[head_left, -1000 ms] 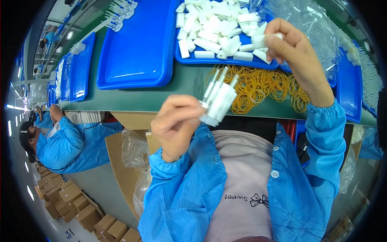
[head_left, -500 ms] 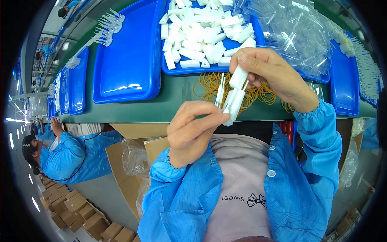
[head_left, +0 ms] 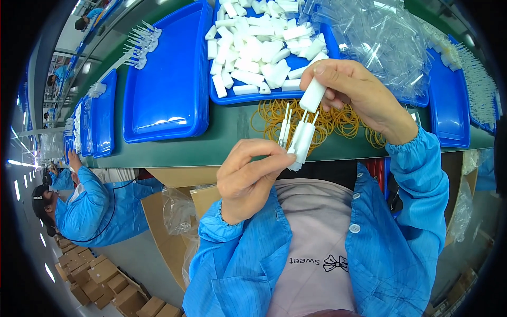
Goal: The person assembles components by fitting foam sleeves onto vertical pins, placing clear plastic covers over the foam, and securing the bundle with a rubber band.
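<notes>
My left hand (head_left: 248,177) pinches the lower end of a white plastic piece with several thin upright prongs (head_left: 285,127). One white foam sleeve (head_left: 302,143) sits low among the prongs, and their thin tips stick out above it. Between the thumb and fingers of my right hand (head_left: 362,95) is a white foam block (head_left: 313,96), tilted. Its lower end is right by the prong tips; whether it touches them I cannot tell. Both hands are over the near edge of the green table, in front of a heap of yellow rubber bands (head_left: 338,126).
Beyond my hands, a blue tray (head_left: 224,99) holds many white foam blocks (head_left: 256,50). Clear plastic sleeves (head_left: 375,45) heap to its right. Stacked blue trays (head_left: 166,79) stand left, with white pronged pieces (head_left: 142,45) beside them. A co-worker in blue (head_left: 100,201) sits further left.
The foam block in my right hand and the pronged piece have come slightly apart, baring more of the prong tips. My left hand has dropped a little. The view has shifted slightly.
</notes>
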Demonstrator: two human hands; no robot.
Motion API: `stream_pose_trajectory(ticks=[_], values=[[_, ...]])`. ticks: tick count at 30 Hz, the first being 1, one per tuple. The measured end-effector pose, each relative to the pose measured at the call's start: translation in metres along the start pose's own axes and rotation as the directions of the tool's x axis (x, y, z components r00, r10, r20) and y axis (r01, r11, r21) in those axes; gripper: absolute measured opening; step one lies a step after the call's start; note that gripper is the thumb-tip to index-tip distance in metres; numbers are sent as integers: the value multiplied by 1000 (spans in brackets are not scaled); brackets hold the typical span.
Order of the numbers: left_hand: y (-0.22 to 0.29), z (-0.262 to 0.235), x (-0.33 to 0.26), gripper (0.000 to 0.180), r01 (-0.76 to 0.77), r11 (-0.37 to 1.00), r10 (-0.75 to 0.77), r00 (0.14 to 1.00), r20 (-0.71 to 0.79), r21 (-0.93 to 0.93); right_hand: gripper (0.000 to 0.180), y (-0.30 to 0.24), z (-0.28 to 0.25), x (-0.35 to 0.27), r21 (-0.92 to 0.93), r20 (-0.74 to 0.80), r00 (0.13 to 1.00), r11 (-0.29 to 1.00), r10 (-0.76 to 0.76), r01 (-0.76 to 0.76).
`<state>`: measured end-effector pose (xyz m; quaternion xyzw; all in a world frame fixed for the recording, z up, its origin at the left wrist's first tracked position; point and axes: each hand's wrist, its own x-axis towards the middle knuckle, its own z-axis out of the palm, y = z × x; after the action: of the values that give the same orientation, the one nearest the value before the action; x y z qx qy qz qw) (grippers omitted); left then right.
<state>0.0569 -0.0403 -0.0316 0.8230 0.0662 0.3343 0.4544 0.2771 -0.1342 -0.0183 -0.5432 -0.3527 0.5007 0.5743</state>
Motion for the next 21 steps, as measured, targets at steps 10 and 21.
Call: stream_pose_trajectory(ticks=[10, 21], values=[[-6, 1, -2, 39, -164, 976, 159, 986, 44, 145, 34, -6, -2, -2, -251, 201, 978, 961, -62, 113], [3, 0, 3, 39, -217, 959, 210, 976, 56, 183, 24, -17, 3, 0, -106, 92, 991, 991, 95, -85]])
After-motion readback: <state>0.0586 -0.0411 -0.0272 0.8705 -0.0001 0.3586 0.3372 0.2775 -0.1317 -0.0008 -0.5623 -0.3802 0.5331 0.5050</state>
